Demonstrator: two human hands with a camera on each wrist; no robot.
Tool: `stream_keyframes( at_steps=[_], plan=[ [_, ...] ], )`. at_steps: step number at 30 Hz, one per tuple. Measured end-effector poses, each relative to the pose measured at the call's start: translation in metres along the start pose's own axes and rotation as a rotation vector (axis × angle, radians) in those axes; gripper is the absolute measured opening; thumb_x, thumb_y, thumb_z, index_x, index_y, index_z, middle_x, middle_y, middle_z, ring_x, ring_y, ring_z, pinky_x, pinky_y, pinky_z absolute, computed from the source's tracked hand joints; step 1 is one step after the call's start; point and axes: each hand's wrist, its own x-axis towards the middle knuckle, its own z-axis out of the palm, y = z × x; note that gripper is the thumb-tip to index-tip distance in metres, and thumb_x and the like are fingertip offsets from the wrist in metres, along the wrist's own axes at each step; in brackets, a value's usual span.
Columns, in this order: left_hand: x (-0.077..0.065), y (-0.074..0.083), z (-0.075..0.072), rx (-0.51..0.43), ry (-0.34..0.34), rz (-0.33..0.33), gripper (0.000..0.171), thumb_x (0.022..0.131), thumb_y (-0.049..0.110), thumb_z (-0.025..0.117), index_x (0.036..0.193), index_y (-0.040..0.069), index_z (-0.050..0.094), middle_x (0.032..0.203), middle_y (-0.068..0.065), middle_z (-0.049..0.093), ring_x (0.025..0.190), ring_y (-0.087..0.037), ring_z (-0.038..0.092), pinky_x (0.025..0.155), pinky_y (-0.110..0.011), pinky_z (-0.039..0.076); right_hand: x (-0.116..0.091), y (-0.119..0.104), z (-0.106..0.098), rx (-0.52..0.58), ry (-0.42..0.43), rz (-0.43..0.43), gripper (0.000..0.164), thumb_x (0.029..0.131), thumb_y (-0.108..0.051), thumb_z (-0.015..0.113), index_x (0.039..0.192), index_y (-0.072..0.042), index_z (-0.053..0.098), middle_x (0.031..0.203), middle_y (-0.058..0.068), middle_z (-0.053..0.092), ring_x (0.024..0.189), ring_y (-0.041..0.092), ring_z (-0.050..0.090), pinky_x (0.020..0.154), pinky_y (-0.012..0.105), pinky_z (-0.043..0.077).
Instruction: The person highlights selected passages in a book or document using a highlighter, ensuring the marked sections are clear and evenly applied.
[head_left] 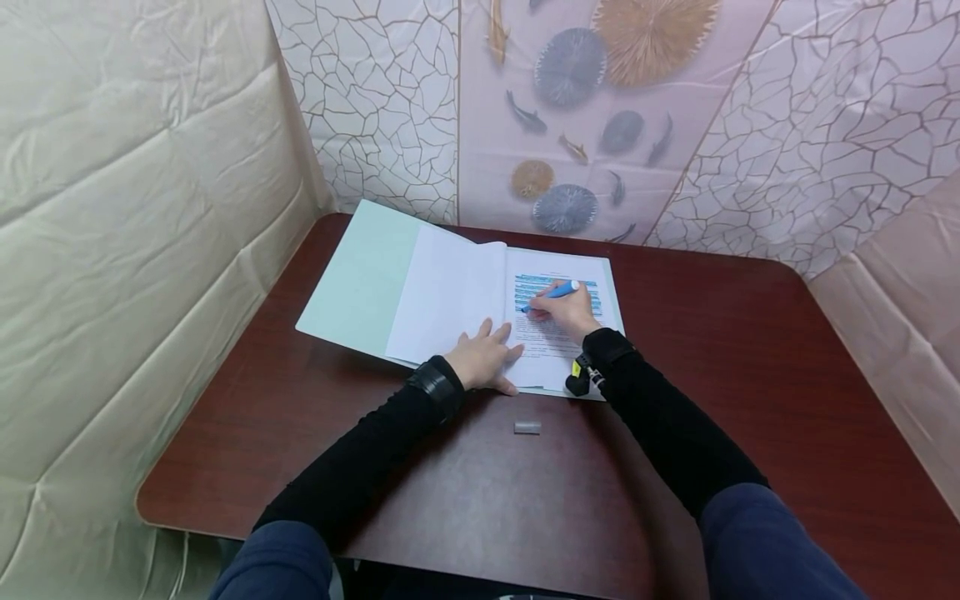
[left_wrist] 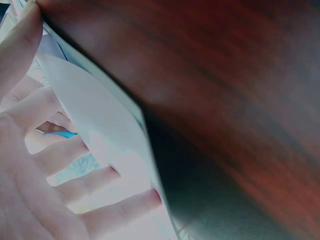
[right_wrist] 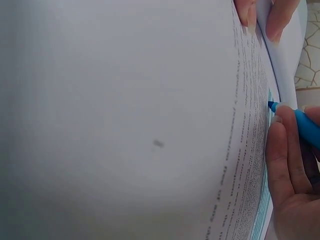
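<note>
In the head view, a blue highlighter [head_left: 561,290] is pinched by my right hand [head_left: 568,310], its tip down on a printed page [head_left: 551,350]. Blue strokes [head_left: 525,287] cover the upper lines of text. From the right wrist view, the highlighter [right_wrist: 306,127] has its dark blue tip at the page, near the left edge of the lines. My left hand [head_left: 482,358], fingers spread, rests on the lower part of the open folder's [head_left: 367,283] pages, by the middle fold. Its fingers [left_wrist: 75,155] look straight in the left wrist view.
A small grey cylinder [head_left: 527,427] lies on the dark red-brown table [head_left: 750,358], in front of the folder. The folder's pale green cover and a turned white sheet [head_left: 450,292] spread to the left. Patterned cloth [head_left: 375,100] hangs behind the table.
</note>
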Motion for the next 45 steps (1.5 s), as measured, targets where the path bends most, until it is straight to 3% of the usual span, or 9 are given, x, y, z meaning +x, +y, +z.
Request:
stream_keyframes(
  at_steps=[32,45],
  plan=[
    [0.0019,-0.0002,0.0017,0.003,0.004,0.006,0.079,0.082,0.057,0.067,0.149,0.027,0.037,0.163,-0.010,0.015,0.149,-0.040,0.011,0.110,-0.063,0.029,-0.0017,0.0027,-0.0058,0.049,-0.006,-0.010,0.017,0.086,-0.013,0.071,0.093,-0.001,0.062,0.084,0.010,0.073,0.079,0.020,0.075,0.075,0.030,0.059],
    [0.0016,0.0001,0.0019,0.000,0.014,0.004,0.079,0.081,0.057,0.067,0.149,0.027,0.038,0.163,-0.011,0.017,0.149,-0.040,0.012,0.110,-0.063,0.030,-0.0013,0.0030,-0.0082,0.000,-0.004,-0.005,0.018,0.087,-0.014,0.070,0.096,-0.001,0.062,0.088,0.015,0.075,0.079,0.020,0.074,0.075,0.029,0.059]
  ],
)
